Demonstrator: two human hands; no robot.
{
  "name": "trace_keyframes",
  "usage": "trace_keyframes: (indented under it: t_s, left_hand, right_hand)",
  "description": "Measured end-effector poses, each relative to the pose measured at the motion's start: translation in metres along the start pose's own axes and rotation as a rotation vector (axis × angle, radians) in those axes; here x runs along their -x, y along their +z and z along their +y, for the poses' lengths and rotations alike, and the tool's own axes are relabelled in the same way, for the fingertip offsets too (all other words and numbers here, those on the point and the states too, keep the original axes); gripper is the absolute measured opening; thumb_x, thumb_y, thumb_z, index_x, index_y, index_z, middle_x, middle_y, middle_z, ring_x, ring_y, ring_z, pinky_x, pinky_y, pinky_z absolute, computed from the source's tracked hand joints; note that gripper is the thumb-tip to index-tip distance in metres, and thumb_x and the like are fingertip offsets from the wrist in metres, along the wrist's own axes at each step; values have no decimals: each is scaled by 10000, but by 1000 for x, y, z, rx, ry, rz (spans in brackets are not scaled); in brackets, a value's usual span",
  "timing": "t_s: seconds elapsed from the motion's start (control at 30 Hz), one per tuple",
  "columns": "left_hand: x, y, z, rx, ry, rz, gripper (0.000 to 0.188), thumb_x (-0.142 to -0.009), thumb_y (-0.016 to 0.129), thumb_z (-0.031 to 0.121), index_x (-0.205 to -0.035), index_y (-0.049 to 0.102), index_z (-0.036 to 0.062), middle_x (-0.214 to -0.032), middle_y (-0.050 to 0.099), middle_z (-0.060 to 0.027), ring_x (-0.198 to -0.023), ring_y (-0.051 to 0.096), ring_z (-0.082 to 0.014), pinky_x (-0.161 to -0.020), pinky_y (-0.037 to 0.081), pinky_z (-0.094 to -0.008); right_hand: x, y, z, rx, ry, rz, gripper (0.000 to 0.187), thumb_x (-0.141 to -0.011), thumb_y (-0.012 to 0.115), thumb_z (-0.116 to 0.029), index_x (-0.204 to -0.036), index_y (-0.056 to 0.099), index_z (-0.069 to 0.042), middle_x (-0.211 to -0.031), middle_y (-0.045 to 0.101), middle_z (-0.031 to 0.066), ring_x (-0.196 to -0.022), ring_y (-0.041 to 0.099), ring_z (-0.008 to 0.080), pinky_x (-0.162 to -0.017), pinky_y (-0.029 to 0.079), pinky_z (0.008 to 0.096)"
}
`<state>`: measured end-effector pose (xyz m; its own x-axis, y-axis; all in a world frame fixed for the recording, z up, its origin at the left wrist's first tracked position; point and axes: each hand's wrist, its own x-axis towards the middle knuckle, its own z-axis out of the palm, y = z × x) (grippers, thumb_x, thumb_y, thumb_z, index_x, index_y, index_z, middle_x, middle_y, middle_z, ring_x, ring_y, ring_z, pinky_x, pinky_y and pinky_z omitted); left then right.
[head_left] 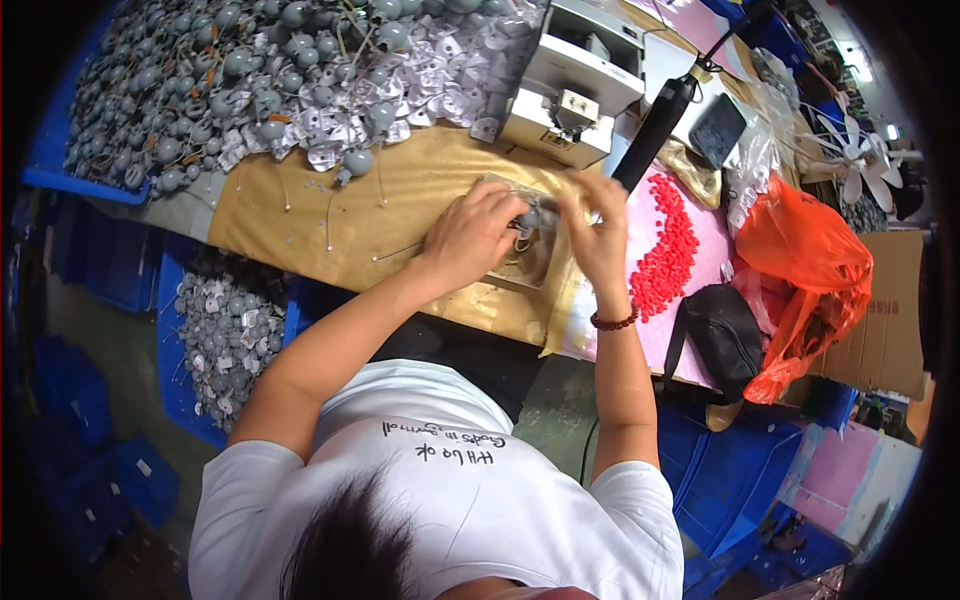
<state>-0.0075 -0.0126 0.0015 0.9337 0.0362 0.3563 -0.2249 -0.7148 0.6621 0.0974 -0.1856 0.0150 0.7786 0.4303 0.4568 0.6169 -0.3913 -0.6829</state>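
My left hand [470, 236] is closed around a grey rounded part [531, 219] above a shallow clear tray [542, 262] on the brown-covered table. Part of that piece is hidden by my fingers. My right hand [598, 228], with a beaded bracelet at the wrist, is raised just right of the tray. Its fingers are curled together and slightly blurred; whatever they hold cannot be made out. Several thin wires [330, 225] lie on the brown paper to the left, near a single grey ball-shaped part [356, 162] with a white piece attached.
A large heap of grey balls with wires and white pieces [250, 90] covers the far left. Behind my hands stands a grey-white machine [575, 110]. Small red pieces [665, 250], a black pouch [722, 340] and an orange plastic bag [805, 250] are right. A blue bin [172, 350] sits below left.
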Motion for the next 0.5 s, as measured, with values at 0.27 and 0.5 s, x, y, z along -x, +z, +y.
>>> trace_keyframes:
  t_s: [0.27, 0.5]
  left_hand:
    - [8, -5, 4, 102, 37, 100, 292, -843, 650, 92, -1112, 542, 60, -1036, 587, -140, -990, 603, -359, -827, 500, -444]
    - [95, -107, -1, 876, -404, 45, 444, -941, 568, -27, -1344, 397, 47, -1264, 546, -116, -1153, 586, -189, -949, 518, -346]
  right_hand:
    - [-18, 31, -10, -760, 314, 117, 144, -958, 656, -123, -959, 683, 19, -938, 646, 27, -842, 580, 111, -783, 473, 250]
    - [-21, 15, -31, -939, 333, -264, 198, -1005, 596, -159, -1057, 678, 13, -1006, 684, 62, -910, 634, 124, -848, 519, 277]
